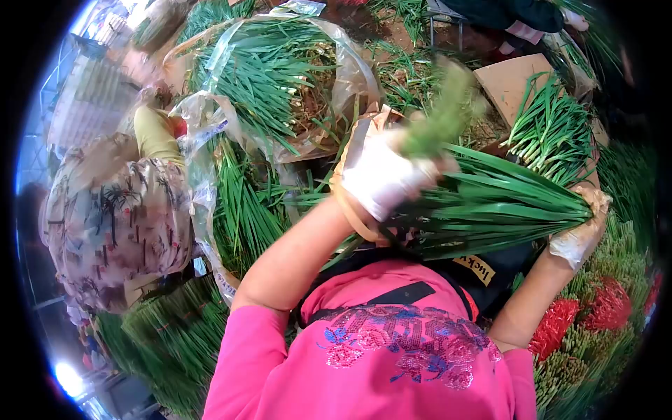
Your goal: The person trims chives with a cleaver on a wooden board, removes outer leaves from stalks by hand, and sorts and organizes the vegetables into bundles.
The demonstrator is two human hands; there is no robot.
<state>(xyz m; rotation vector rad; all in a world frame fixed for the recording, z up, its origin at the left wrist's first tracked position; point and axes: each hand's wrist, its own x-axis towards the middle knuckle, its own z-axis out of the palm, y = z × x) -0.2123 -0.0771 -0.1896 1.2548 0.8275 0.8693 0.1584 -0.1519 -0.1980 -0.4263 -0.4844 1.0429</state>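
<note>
My left glove (381,175) covers the middle of the bunch (504,203) I hold, and the leaves swinging above it (448,105) are a green blur. My right hand (581,231) hides the bunch's end. My pink top (392,350) runs off the bottom edge. A person (119,217) beside me is warped at the rim, and the stool (444,21) is cut off at the top.

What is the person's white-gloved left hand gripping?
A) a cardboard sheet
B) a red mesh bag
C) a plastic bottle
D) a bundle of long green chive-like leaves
D: the white-gloved left hand closes on the bundle of long green leaves, whose other end the right hand holds.
</note>
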